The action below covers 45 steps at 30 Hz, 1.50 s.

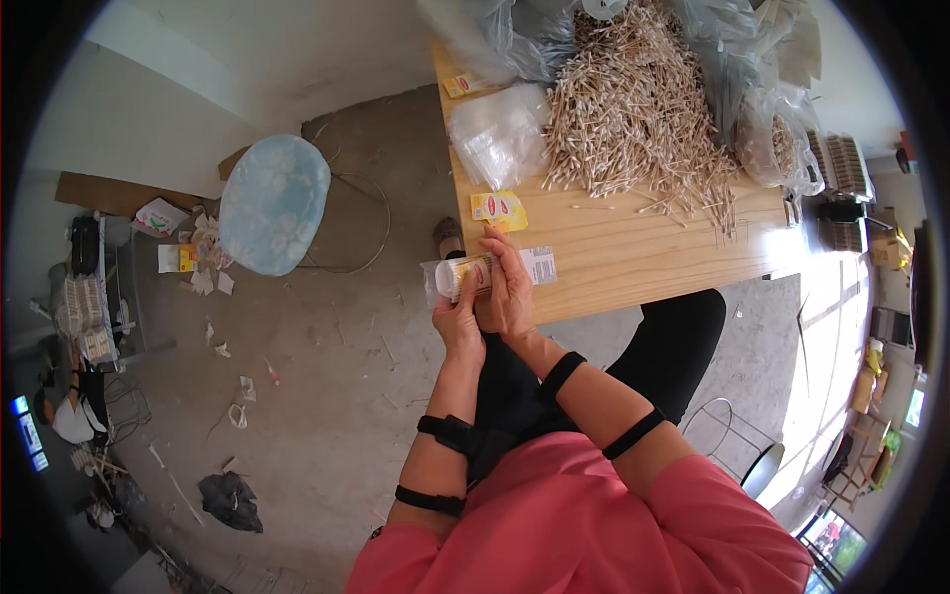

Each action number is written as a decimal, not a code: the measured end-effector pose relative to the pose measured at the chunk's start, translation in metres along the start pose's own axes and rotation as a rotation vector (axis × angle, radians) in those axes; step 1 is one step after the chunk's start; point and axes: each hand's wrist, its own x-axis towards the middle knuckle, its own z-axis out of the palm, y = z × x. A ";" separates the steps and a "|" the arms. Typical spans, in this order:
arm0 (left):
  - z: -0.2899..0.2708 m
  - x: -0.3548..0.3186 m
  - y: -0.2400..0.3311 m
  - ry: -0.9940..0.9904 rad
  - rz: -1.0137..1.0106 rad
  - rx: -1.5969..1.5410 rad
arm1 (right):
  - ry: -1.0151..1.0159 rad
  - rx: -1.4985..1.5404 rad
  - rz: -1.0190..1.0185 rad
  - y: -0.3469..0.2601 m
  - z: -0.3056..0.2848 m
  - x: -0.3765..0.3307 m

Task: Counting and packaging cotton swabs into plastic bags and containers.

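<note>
Gripping swab packet (473,274), both hands (485,302)

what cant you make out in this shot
Head view only:
- Small clear packet: the left hand and right hand cover much of it; contents too small to tell.
- Pile of thin sticks: its far end is cut off by the top edge.
- Bags at the table's right end: contents blurred by plastic and fisheye bend.
</note>
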 end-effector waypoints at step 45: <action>-0.013 0.017 -0.004 -0.077 -0.075 -0.020 | 0.097 -0.293 0.074 -0.011 -0.016 -0.010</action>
